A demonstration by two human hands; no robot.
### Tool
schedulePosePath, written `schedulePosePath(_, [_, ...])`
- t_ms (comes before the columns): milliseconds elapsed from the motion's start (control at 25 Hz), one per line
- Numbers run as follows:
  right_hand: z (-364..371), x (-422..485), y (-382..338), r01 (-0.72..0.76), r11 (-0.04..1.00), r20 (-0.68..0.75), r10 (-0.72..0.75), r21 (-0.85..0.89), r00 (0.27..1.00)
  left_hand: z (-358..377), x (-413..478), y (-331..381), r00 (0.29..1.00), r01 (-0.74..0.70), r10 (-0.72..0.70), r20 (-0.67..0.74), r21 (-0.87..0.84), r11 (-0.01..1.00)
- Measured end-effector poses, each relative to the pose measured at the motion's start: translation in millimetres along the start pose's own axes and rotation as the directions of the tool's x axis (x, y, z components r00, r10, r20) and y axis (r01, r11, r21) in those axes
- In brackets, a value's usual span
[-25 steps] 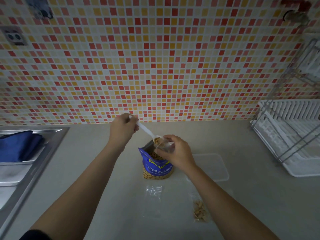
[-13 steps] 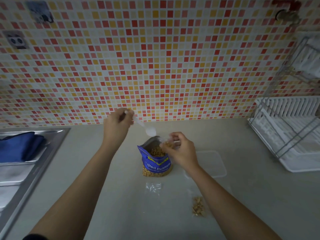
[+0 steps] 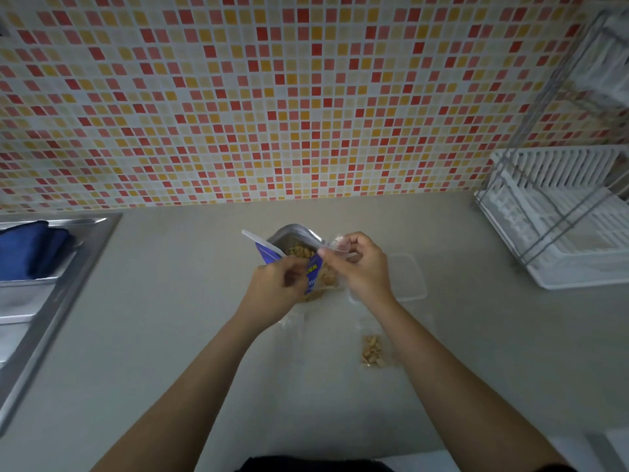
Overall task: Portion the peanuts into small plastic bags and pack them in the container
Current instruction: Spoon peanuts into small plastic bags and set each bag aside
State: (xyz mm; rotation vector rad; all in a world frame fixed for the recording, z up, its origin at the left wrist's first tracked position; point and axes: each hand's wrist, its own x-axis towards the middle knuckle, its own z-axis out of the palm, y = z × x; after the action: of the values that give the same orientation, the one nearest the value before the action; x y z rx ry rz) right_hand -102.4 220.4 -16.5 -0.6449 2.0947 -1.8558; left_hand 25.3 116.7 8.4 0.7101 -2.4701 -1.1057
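Bare counter (image 3: 177,318) lies open left of the hands, up to the sink (image 3: 58,284); the peanut bag (image 3: 296,247) and container (image 3: 408,277) crowd the middle; a filled bag (image 3: 372,349) lies nearer; the dish rack (image 3: 558,219) blocks the right.

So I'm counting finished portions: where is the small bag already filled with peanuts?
In the head view, the filled bag lies flat on the counter, beside the right forearm, nearer the person than the blue peanut bag.

Dim, flat light, soft overall, with wide-angle bending and motion blur toward the edges.
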Motion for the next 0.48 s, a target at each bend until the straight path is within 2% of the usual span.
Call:
schedulePosePath(80, [-0.1,-7.2,-0.8,0.001,1.0,0.005,-0.001,0.026,1.0,23.5,-11.3,-2.7,0.989,0.05,-0.036,0.144,-0.091,0.995])
schedulePosePath(160, [-3.7,-13.7,0.5,-0.025,0.998,0.032,0.023,0.058,0.999,43.3,-14.4,-11.7,0.985,0.133,-0.097,0.144,-0.266,0.955])
schedulePosePath(280, [-20.1,-22.0,14.9,-0.079,0.994,0.06,0.074,0.075,0.995,65.5,-21.0,-29.2,0.964,0.263,-0.203,0.173,-0.485,0.834])
schedulePosePath(360, [-38.5,-34.3,36.1,-0.112,0.994,0.027,0.112,0.015,0.993,79.5,-31.4,-42.5,0.931,0.362,-0.29,0.221,-0.454,0.814])
schedulePosePath(480, [-64.2,-62.9,76.6,-0.123,0.966,-0.01,0.124,-0.229,0.992,101.7,-49.9,-56.3,0.876,0.46,-0.393,0.28,-0.236,0.856])
